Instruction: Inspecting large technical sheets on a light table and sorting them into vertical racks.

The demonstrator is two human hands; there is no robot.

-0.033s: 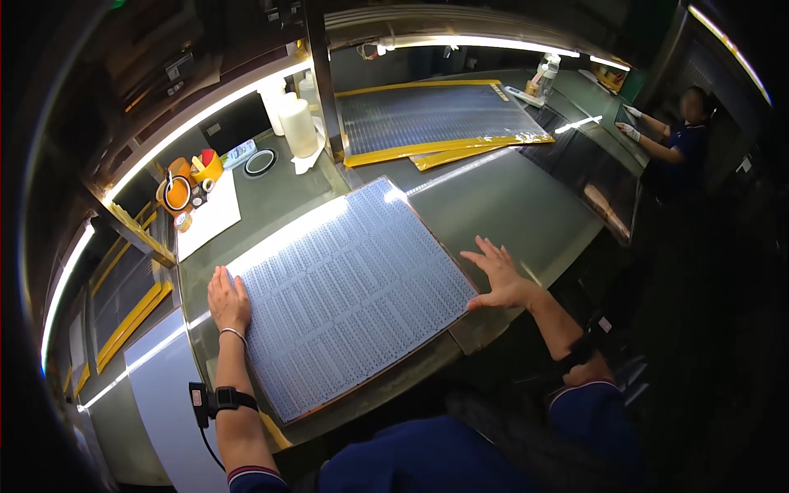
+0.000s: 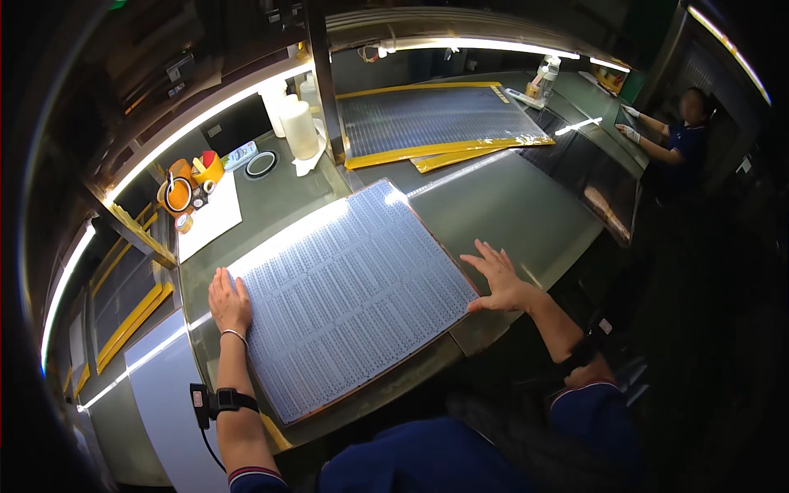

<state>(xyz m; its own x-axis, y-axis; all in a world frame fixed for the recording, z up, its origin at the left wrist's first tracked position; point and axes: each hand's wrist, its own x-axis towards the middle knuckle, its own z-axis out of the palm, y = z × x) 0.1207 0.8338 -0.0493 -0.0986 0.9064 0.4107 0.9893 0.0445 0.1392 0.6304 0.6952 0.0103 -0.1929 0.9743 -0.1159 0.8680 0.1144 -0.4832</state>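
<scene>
We rest our left hand (image 2: 229,301) flat, fingers spread, on the left edge of the large perforated panel (image 2: 353,296), and our right hand (image 2: 499,279) open against its right edge. The panel lies flat on the green table (image 2: 509,205), with a white sheet of paper (image 2: 210,218) beyond its far left corner.

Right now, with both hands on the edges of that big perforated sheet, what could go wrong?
1. The sheet overhangs the table at its near corner; a push might tip it off.
2. The left hand and right hand rest only at the sheet's edges, so it could sag or bend if lifted.
3. Sliding it away could knock the white bottle behind.
</scene>
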